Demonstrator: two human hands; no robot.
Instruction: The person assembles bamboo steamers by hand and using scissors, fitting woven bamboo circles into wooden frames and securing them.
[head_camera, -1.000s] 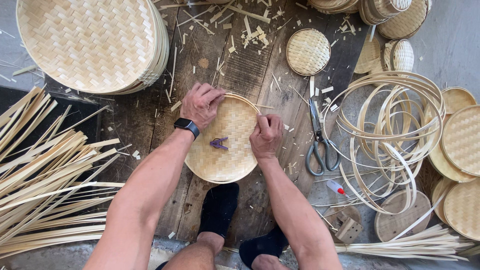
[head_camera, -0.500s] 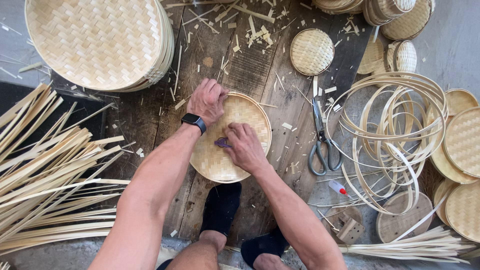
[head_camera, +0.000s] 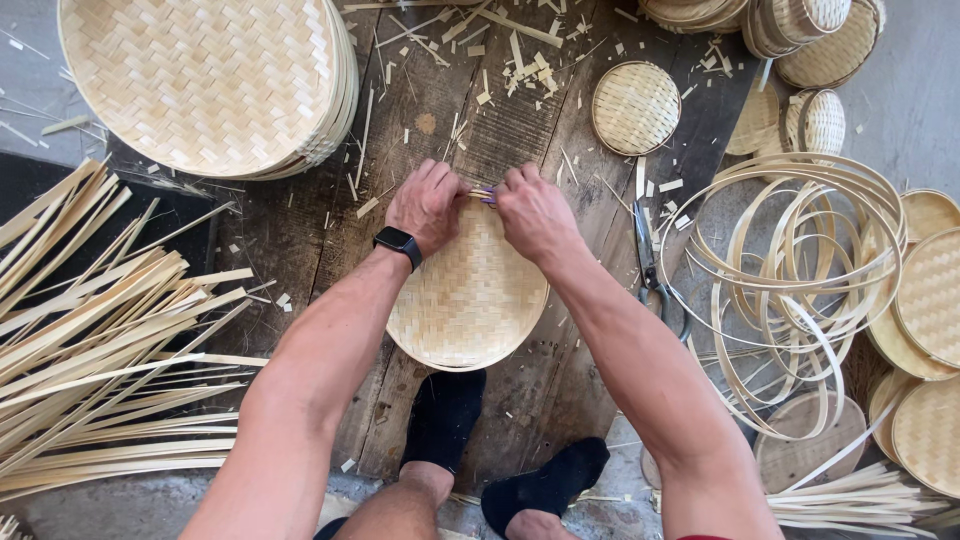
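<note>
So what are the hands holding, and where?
Both hands, left hand and right hand, grip the woven bamboo tray at its far rim, pinching a small purple thing.

screens: I see one, a smartwatch (head_camera: 397, 242) with a dark rectangular face on a black band, on the left wrist just off the far edge of the woven tray (head_camera: 468, 300) (face reads dark from here) | packages: I spot none | labels: none | signs: none
</note>
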